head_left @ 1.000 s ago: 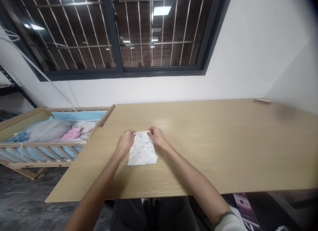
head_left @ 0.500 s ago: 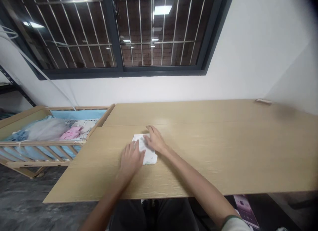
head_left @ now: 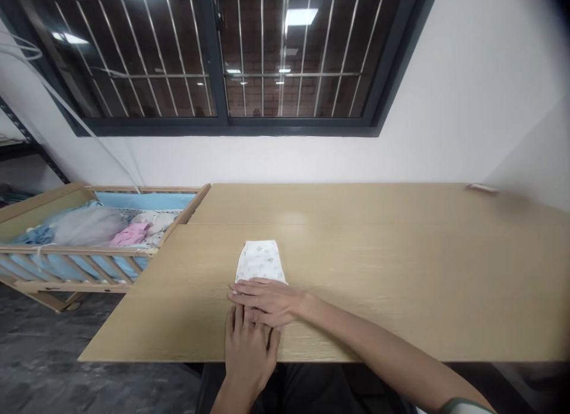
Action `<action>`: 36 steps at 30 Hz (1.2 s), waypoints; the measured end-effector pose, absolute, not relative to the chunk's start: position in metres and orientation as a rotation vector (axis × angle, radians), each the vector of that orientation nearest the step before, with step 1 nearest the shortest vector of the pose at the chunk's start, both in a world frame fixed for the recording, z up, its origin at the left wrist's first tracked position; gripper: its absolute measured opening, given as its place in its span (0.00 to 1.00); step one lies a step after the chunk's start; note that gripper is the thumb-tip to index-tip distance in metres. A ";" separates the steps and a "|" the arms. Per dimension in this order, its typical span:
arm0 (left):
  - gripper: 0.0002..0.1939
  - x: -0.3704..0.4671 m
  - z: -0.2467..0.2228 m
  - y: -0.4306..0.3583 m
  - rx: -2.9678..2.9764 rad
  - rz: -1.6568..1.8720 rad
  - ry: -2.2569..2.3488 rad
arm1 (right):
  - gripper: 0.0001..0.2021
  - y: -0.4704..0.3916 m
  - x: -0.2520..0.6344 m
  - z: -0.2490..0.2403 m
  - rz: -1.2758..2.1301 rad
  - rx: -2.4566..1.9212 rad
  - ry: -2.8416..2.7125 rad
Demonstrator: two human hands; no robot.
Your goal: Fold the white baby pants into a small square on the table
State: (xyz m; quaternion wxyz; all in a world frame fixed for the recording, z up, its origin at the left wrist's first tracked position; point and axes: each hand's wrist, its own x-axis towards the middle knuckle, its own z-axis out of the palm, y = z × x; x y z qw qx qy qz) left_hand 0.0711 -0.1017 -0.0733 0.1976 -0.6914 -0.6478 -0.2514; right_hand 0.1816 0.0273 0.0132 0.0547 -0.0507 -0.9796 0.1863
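A small white cloth [head_left: 260, 259] with a faint printed pattern lies flat on the wooden tabletop [head_left: 378, 271], left of centre. My right hand [head_left: 269, 301] rests across its near end, palm down, fingers stretched out to the left. Just in front of it, close to the table's near edge, my left hand [head_left: 250, 343] lies flat with its fingers pointing away from me. Its fingertips meet the right hand and are partly covered by it. The cloth's near edge is hidden under my hands.
To the left stands a wooden crib [head_left: 89, 250] with blue lining, holding bedding and a pink cloth [head_left: 130, 234]. A barred window [head_left: 227, 126] is set in the wall behind the table. Near the far right corner lies a small flat object [head_left: 481, 189].
Both hands have slid toward me, off the cloth's middle to its near end. The right hand has turned to lie crosswise. More of the cloth now shows, spread longer.
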 end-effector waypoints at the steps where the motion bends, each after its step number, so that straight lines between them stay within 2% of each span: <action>1: 0.21 0.071 -0.073 -0.102 -1.934 -0.706 -1.824 | 0.29 0.029 0.182 0.010 0.590 -0.172 -2.986; 10: 0.25 0.071 -0.071 -0.102 -1.950 -0.658 -1.842 | 0.28 0.034 0.182 0.012 0.766 -0.225 -2.950; 15: 0.27 0.072 -0.066 -0.102 -1.961 -0.619 -1.873 | 0.30 0.069 0.176 0.006 0.811 -0.387 -2.991; 20: 0.32 0.073 -0.064 -0.103 -1.952 -0.647 -1.923 | 0.30 0.128 0.166 -0.002 0.666 -0.497 -3.025; 26: 0.32 0.076 -0.058 -0.104 -1.958 -0.661 -1.963 | 0.31 0.169 0.164 -0.008 0.477 -0.506 -2.968; 31: 0.31 0.078 -0.053 -0.104 -1.977 -0.689 -1.965 | 0.31 0.178 0.164 -0.013 0.406 -0.606 -2.943; 36: 0.26 0.064 -0.052 -0.100 -2.050 -0.696 -1.929 | 0.31 0.151 0.171 -0.001 0.143 -0.626 -2.814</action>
